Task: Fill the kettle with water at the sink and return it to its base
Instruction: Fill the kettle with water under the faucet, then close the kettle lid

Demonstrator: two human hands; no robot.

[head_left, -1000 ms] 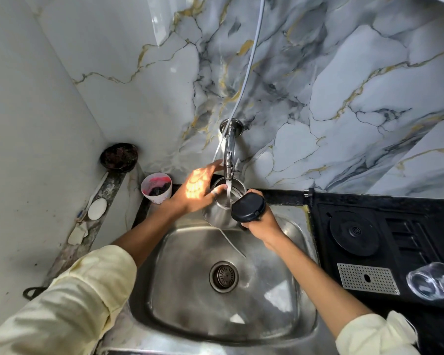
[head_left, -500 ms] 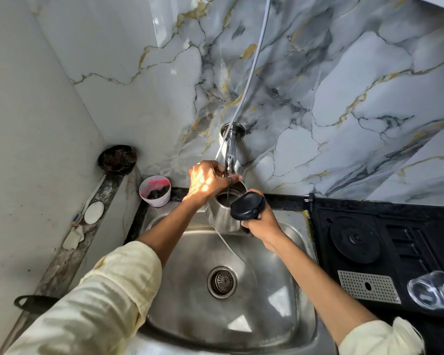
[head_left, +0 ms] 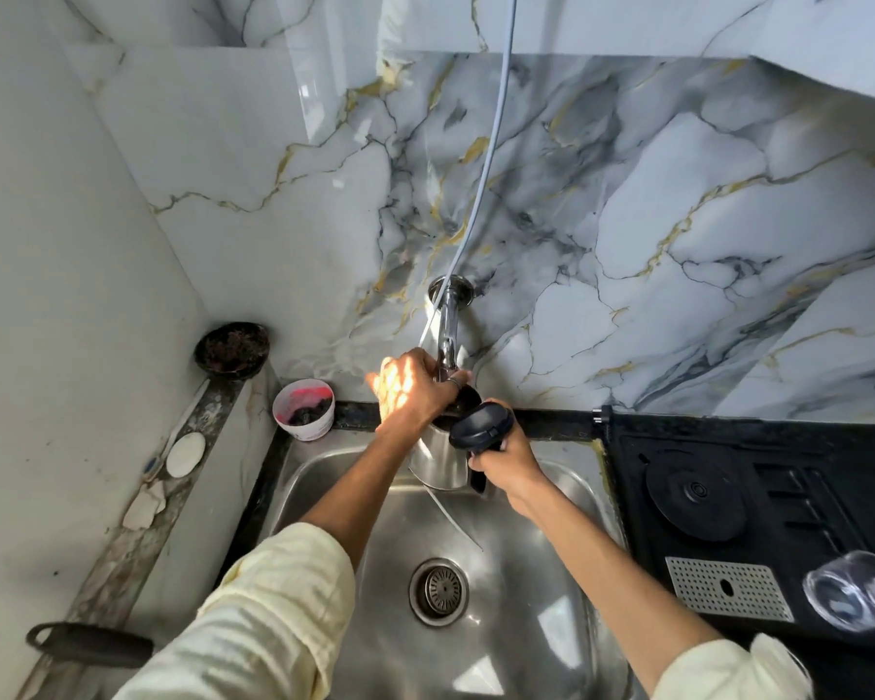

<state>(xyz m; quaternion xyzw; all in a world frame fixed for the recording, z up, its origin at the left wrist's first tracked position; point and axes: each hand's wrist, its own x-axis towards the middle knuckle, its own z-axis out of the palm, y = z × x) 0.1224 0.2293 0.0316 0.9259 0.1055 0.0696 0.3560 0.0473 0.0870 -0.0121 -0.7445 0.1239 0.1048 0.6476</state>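
Observation:
A steel kettle with its black lid flipped open hangs over the back of the steel sink, right under the wall tap. My right hand grips the kettle's black handle. My left hand is closed around the lower end of the tap, just above the kettle's mouth. I cannot make out a stream of water. The kettle's round black base lies on the dark counter to the right of the sink.
A pink-stained white cup and a dark bowl stand at the sink's back left corner. Soap pieces lie on the left ledge. A perforated metal plate and a clear glass sit on the right counter.
My left hand rose from the kettle's rim and closed on the tap. The kettle stays under the tap in my right hand. The view shifted down slightly.

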